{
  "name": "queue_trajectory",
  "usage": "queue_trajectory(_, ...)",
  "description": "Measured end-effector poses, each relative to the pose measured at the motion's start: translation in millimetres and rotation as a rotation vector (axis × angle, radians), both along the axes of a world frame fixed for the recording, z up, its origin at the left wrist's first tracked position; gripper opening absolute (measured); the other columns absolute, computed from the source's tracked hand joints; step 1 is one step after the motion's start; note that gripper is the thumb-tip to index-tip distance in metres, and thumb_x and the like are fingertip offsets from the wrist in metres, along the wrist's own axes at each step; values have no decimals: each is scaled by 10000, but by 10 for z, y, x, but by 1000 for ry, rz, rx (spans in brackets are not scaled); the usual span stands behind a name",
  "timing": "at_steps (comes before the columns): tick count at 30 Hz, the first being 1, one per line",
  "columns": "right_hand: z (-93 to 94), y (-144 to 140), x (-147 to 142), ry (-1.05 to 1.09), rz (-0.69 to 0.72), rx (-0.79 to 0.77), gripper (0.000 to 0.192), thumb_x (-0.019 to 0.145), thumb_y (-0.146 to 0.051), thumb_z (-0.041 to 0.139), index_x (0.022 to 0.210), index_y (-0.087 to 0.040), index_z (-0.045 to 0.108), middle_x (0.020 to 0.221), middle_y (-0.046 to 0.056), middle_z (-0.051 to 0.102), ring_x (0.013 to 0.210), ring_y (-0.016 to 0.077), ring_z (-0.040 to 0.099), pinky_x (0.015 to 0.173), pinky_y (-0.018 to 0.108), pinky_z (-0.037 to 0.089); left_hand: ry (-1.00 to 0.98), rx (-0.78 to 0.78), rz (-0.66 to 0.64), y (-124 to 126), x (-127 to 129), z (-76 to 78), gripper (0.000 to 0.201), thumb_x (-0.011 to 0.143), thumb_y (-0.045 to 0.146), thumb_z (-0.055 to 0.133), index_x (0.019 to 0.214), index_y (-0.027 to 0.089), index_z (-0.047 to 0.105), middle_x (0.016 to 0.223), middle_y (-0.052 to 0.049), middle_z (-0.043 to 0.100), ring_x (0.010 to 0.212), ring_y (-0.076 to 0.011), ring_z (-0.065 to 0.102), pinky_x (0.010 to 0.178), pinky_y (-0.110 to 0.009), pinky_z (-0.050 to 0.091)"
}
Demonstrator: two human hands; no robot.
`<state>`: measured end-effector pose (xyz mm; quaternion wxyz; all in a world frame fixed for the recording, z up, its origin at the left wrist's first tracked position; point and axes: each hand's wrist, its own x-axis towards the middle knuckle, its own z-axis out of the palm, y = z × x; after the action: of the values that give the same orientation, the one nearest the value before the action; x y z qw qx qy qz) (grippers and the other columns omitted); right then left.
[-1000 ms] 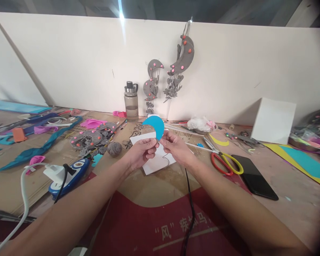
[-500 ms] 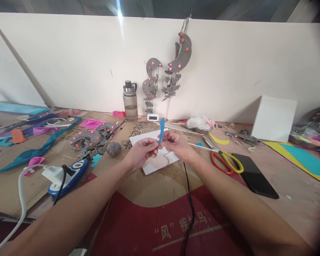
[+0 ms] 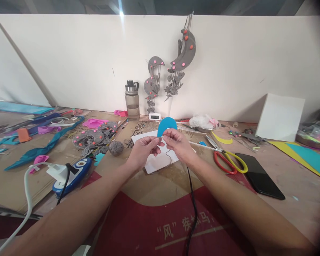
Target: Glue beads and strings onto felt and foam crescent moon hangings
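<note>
A blue crescent-shaped piece, like felt [image 3: 166, 124], stands up between my hands over a white sheet [image 3: 157, 163]. My left hand [image 3: 146, 149] is closed, thumb and fingers pinching at the piece's lower left end. My right hand [image 3: 177, 142] is closed too, its fingertips at the lower edge close to my left thumb. A thin grey yarn [image 3: 170, 156] hangs from below my fingers onto the sheet. What exactly sits between the fingertips is partly hidden. Left of my left hand lies a ball of grey yarn [image 3: 116, 148].
Scissors [image 3: 230, 163] with red and yellow handles and a black phone [image 3: 260, 176] lie to the right. A blue power strip [image 3: 72, 177] is on the left. A bottle [image 3: 132, 101] stands by the wall, where grey moon ornaments [image 3: 185, 53] hang. A black cable [image 3: 192, 209] crosses the front.
The blue piece has turned from nearly edge-on to showing its broad curved face. My hands stay close together, with the fingers shifted slightly. The camera view has moved a little.
</note>
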<state>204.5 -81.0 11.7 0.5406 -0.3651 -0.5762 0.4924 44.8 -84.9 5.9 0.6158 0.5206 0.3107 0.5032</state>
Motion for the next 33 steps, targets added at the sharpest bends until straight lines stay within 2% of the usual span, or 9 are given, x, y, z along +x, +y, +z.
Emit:
queue_trajectory(7,-42,-15,-50,-21,-64,52,219,747,-394,691,795,-203,596,683,-46,504,565,79,376,486,227,285,-94,-73,-37,4,16,-14,276,740,362,745,817,112,655,781,-47,683,518,-57,514,488,-208,368)
queue_trajectory(15,-9,-86,-100,-172,-148,90,184,798,-382,619,844,-207,586,731,-23,572,636,113,460,559,251,373,-107,-18,32,-4,32,-5,236,726,319,752,797,128,632,725,-17,655,489,-50,481,476,-203,338)
queue_trajectory(20,-26,-144,-124,-275,-260,247,136,868,-337,552,908,-213,592,790,-8,584,696,129,494,653,276,403,-146,-31,83,-16,37,-11,199,722,286,743,761,139,615,773,-24,666,537,-72,544,501,-209,370)
queue_trajectory(24,-42,-181,-139,-322,-373,361,145,889,-330,546,836,-209,606,812,6,597,751,141,509,705,281,410,-165,-20,93,-31,55,-9,176,723,260,735,743,138,610,747,-22,663,516,-59,513,490,-200,362)
queue_trajectory(30,-125,-185,-194,-220,-422,303,207,904,-387,521,826,-208,589,766,-6,571,705,133,482,689,270,407,-174,-12,86,-45,78,-24,157,720,247,738,748,137,629,733,-15,653,516,-52,490,492,-192,366)
queue_trajectory(33,-155,-187,-224,-209,-403,262,216,899,-396,518,825,-206,590,765,-3,585,699,135,493,690,269,411,-205,-28,73,-54,81,-18,151,724,242,732,733,138,623,729,-14,644,527,-53,487,494,-190,365)
